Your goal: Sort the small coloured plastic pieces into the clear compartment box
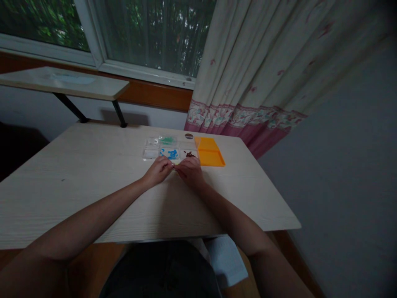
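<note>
My left hand (pixel 159 169) and my right hand (pixel 191 170) rest on the pale wooden table (pixel 93 182), fingertips pinched together and meeting just in front of a clear compartment box (pixel 170 148). Whatever they pinch between them is too small to make out. The box holds blue beads (pixel 170 153), green beads (pixel 168 140) and dark brown beads (pixel 190 154) in separate compartments. An orange tray (pixel 210 152) lies right of the box, just beyond my right hand.
A small round dark disc (pixel 189 135) lies behind the box. A second table (pixel 65 82) stands at the back left under the window. A floral curtain (pixel 263 82) hangs at the right. The table edge runs near my lap.
</note>
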`<move>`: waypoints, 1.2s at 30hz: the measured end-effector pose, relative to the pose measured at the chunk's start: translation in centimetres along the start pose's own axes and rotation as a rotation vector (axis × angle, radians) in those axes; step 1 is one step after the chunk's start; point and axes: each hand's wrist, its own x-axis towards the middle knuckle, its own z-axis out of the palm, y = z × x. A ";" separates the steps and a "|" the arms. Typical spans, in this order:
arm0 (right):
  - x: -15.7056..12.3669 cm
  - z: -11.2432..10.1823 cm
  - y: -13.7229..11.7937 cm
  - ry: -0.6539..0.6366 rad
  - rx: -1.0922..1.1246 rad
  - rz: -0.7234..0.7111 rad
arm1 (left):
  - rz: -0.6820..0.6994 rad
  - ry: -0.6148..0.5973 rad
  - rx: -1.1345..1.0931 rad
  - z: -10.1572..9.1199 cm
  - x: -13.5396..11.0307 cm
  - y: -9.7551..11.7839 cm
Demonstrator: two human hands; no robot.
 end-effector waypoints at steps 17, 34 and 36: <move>0.2 0.7 5.0 0.213 -0.032 0.592 | 0.107 -0.033 0.309 -0.6 -0.2 1.7; 0.5 1.2 5.0 0.183 0.013 0.544 | 0.132 -0.086 0.498 -0.5 -0.1 1.5; 0.6 1.1 4.8 0.173 0.024 0.534 | 0.130 -0.113 0.534 -0.5 0.0 1.3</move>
